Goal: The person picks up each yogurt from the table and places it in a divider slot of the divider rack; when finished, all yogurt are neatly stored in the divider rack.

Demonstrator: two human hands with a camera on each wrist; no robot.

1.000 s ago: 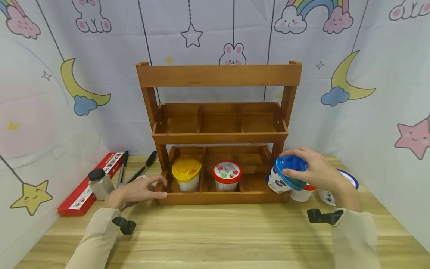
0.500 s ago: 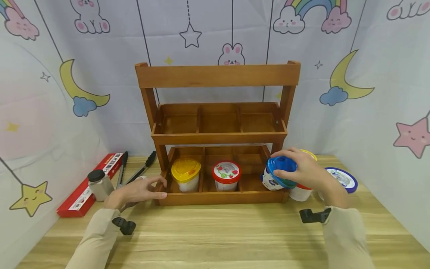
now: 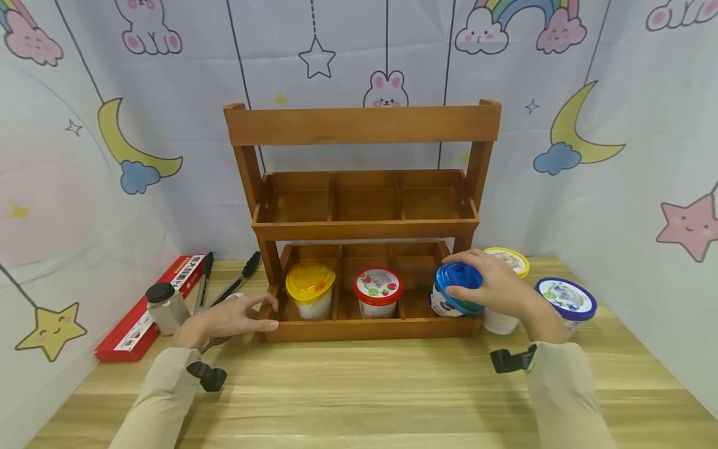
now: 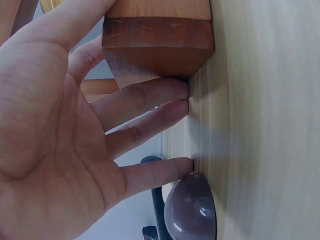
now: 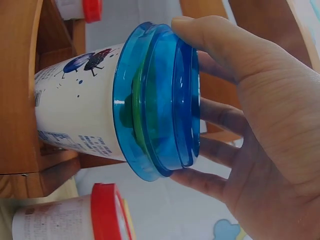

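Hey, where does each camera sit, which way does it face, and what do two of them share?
Head: worn on the head, facing forward and down at the wooden rack; left hand, right hand and beige sleeves show.
Left wrist: worn on that wrist, looking past the left hand at a corner of the wooden rack and the tabletop; palm and fingers show.
Right wrist: worn on that wrist, facing the blue-lidded cup the right hand grips; thumb and fingers show.
Shared: head and right wrist both show the blue-lidded cup.

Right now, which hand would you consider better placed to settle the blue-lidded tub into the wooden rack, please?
The right hand, I'd judge: it grips the blue-lidded tub at the lower right compartment, while the left hand is at the opposite end of the wooden rack.
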